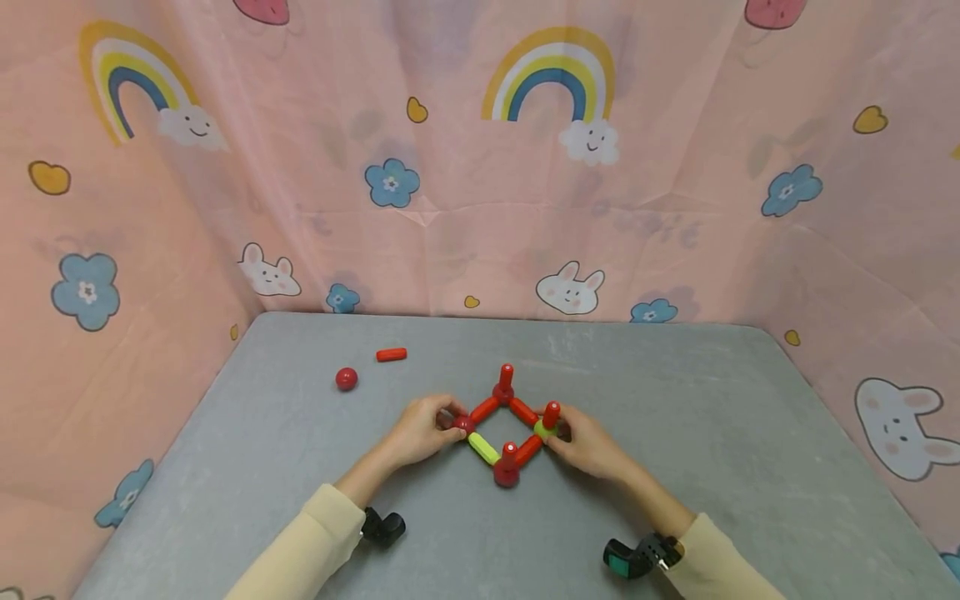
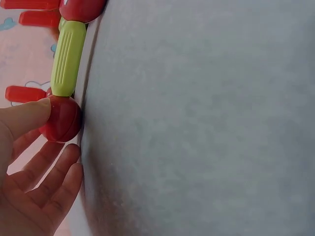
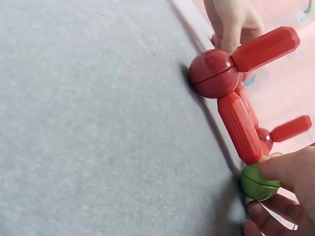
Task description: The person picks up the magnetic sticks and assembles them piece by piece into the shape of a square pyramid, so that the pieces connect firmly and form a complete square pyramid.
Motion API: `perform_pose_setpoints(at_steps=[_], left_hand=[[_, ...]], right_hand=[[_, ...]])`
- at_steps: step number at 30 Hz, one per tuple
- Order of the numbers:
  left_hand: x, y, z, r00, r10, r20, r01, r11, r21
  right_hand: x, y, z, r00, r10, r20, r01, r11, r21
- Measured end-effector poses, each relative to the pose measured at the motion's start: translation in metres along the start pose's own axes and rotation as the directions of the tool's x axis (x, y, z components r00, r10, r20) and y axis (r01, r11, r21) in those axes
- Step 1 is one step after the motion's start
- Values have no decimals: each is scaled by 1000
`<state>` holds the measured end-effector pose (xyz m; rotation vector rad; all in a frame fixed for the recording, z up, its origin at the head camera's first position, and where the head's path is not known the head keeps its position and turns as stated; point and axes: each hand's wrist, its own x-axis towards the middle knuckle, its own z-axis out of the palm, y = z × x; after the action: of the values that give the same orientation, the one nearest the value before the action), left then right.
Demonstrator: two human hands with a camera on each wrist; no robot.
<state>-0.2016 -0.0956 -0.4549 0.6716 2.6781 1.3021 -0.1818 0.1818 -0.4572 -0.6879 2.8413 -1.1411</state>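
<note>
A pink cloth (image 1: 450, 242) printed with rainbows, flowers and rabbits hung behind and beside the grey tabletop (image 1: 675, 400). Two cream sleeves (image 1: 300, 542) reached in from the near edge. Between them, near the middle of the tabletop, sat a diamond-shaped frame (image 1: 484, 408) of balls joined by rods.

The left hand (image 1: 424, 429) pinched the red ball at the left corner (image 1: 465, 426) between thumb and fingers, its outer fingers loosely bent. The right hand (image 1: 592, 446) gripped the green ball (image 1: 545, 430) at the right corner, thumb on top near a rod's end, fingers curled behind. A dark device (image 1: 383, 528) was worn at each wrist.

Of the other corners, the front red ball (image 1: 506, 475) lay nearest the person and the back red ball (image 1: 503, 393) farthest. A loose red ball (image 1: 347, 379) rested well apart, toward the back left.

Three sides were red rods; the front-left one was a yellow-green rod (image 1: 483, 448). Short upright rods (image 1: 507, 375) rose from the back, right and front balls. A loose red rod (image 1: 392, 355) lay near the loose ball.
</note>
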Motion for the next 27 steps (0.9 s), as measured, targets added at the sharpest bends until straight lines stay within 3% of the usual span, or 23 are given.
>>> perform_pose_setpoints(at_steps=[11,24,27], left_hand=[[-14,4,1,998,28,56,-29,1000,11],[-13,5,-4,996,16,90,-17,1000,15],[-10,4,-10,998,15,64,-16,1000,16]], right_hand=[[4,1,-2,998,63,-13,-63,998,5],[5,4,-1,997,70,-14,-70,997,-9],[5,4,-1,998,65,-10,-65,998,-5]])
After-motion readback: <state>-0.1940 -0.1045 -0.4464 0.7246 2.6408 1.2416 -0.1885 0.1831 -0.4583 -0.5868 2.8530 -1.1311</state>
